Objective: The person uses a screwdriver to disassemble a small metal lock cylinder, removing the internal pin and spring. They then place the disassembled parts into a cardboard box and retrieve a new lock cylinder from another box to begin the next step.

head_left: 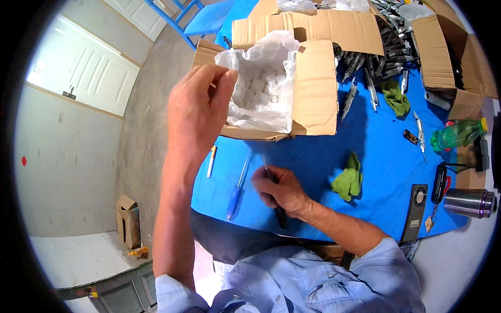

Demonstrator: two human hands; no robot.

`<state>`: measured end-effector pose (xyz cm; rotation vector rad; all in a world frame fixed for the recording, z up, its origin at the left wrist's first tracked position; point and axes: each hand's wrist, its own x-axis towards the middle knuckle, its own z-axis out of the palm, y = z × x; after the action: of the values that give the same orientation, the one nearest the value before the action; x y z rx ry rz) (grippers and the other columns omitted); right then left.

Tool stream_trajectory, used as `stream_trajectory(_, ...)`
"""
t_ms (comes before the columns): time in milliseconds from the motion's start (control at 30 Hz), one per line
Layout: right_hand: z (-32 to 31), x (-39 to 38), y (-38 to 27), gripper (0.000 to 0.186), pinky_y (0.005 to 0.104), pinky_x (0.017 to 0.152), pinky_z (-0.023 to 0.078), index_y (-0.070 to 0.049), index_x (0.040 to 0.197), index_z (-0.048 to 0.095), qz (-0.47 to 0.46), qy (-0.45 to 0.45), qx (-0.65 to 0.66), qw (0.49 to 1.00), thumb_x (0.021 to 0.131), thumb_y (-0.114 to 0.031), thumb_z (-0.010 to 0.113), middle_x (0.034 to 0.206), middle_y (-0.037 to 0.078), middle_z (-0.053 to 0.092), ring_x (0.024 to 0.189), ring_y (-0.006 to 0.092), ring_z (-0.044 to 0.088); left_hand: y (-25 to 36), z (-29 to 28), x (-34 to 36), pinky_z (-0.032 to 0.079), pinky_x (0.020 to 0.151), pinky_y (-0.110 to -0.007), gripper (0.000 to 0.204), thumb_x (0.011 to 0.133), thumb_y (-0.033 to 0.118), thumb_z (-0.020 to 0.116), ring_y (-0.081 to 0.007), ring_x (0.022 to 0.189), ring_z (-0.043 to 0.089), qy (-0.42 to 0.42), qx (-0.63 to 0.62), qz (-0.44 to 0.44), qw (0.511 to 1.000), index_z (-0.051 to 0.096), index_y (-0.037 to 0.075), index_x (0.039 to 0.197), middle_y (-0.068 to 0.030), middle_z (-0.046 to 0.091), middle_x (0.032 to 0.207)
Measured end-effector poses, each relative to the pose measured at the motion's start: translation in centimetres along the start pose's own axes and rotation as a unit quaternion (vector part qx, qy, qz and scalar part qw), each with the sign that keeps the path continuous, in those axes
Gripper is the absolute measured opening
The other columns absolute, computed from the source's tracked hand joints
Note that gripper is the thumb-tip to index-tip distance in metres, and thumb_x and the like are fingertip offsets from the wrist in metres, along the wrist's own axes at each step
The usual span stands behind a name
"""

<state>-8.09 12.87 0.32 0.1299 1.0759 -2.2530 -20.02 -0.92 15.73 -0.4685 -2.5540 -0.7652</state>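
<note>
My left hand (201,99) is raised at the left edge of an open cardboard box (313,88) lined with a translucent plastic bag (266,88) holding small clear pieces. Its fingers are curled together, and what they hold, if anything, is hidden. Lower down, my right hand (282,190) grips a dark-handled tool with a thin metal shaft, probably a screwdriver (282,218). Beside it on the blue cloth (302,151) lie a blue-handled screwdriver (234,202) and a short white cylinder with an orange end (212,163). A green rag (346,180) lies to the right.
Piled pen-like metal devices (373,83), more boxes (433,52) and another rag (395,99) fill the back right. A green bottle (454,136), steel flask (467,203), dark flat object (412,211) and keys (438,182) line the right. A blue chair (203,23) stands behind.
</note>
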Motion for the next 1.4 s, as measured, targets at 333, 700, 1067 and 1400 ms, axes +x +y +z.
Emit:
stream_trajectory(333, -1.0, 0.1, -0.6, 0.013, 0.0239, 0.045, 0.033, -0.010, 0.098, 0.063, 0.003, -0.024, 0.006, 1.000, 0.097, -0.021, 0.070, 0.068, -0.002, 0.053, 0.055, 0.0063, 0.046, 2.2, -2.5, -6.3, 0.046, 0.061, -0.024, 0.007, 0.094, 0.002, 0.068, -0.0103, 0.068, 0.059, 0.065, -0.040, -0.056, 0.996, 0.070, -0.001, 0.100, -0.0070, 0.067, 0.086)
stream_trajectory(700, 0.0, -0.8, 0.5, 0.020, 0.0193, 0.049, 0.039, -0.004, 0.109, 0.062, 0.006, -0.082, -0.016, 0.996, 0.099, -0.020, 0.068, 0.079, -0.003, 0.057, 0.063, 0.0046, 0.053, 1.5, 0.7, -19.7, 0.047, 0.066, -0.021, 0.013, 0.095, 0.009, 0.073, -0.0059, 0.076, 0.059, -0.029, -0.330, -0.351, 0.876, 0.073, -0.003, 0.102, -0.0025, 0.068, 0.088)
stream_trajectory(1067, -0.3, 0.0, 1.3, 0.052, 0.0229, 0.047, 0.046, 0.001, 0.130, 0.053, 0.140, -0.195, 0.194, 0.951, 0.110, -0.043, 0.034, 0.106, 0.012, 0.065, 0.075, 0.0153, 0.065, -4.7, -5.8, -25.7, 0.039, 0.050, -0.020, 0.016, 0.105, 0.020, 0.062, -0.0031, 0.060, 0.050, 0.090, -0.233, -0.392, 0.885, 0.065, 0.005, 0.100, 0.0017, 0.061, 0.080)
stream_trajectory(1400, -0.3, -0.1, 1.7, 0.055, 0.0247, 0.049, 0.049, 0.002, 0.128, 0.056, 0.141, -0.218, 0.209, 0.943, 0.109, -0.046, 0.036, 0.104, 0.013, 0.066, 0.080, 0.0175, 0.067, -16.1, -13.5, -41.6, 0.044, 0.054, -0.022, 0.015, 0.099, 0.014, 0.064, -0.0072, 0.063, 0.054, 0.198, 0.037, -0.472, 0.859, 0.066, 0.001, 0.106, -0.0022, 0.064, 0.083)
